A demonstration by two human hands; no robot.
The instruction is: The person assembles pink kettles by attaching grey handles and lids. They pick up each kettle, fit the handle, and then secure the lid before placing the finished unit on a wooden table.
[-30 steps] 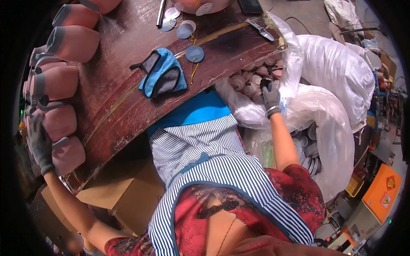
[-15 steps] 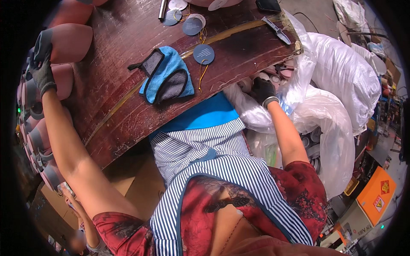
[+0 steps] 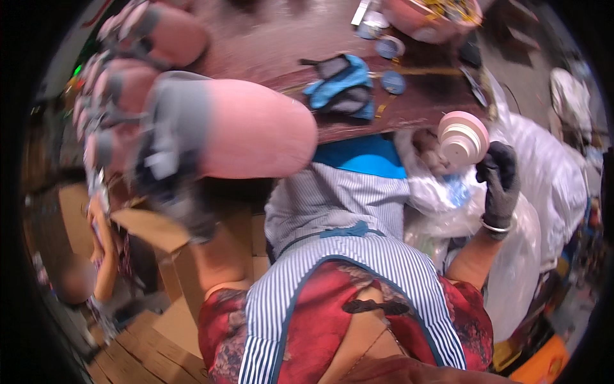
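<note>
My left hand (image 3: 174, 182), in a dark glove and blurred by motion, is closed on the grey end of a large pink bottle (image 3: 256, 131), which lies sideways before me above the table's near edge. In my gloved right hand (image 3: 500, 179) is a pink lid (image 3: 462, 141), its pale stepped inner side showing. Below the lid, a plastic bag (image 3: 419, 192) holds more pinkish lids (image 3: 430, 152). Beyond the bottle, a folded blue and grey cloth piece (image 3: 342, 88) with black edging lies on the dark red table (image 3: 268, 45).
More pink and grey bottles (image 3: 121, 86) stand along the left. At the far right of the table are a pink bowl (image 3: 409, 22) of yellow-stringed tags, loose round tags (image 3: 392, 82) and a knife (image 3: 474, 86). White sacks (image 3: 543, 166) stand right; cardboard boxes (image 3: 179, 281) and another person (image 3: 105, 256) are left.
My left hand has brought a bottle from the row at the left toward me. My right hand has come up out of the bag with a lid. The view has shifted left.
</note>
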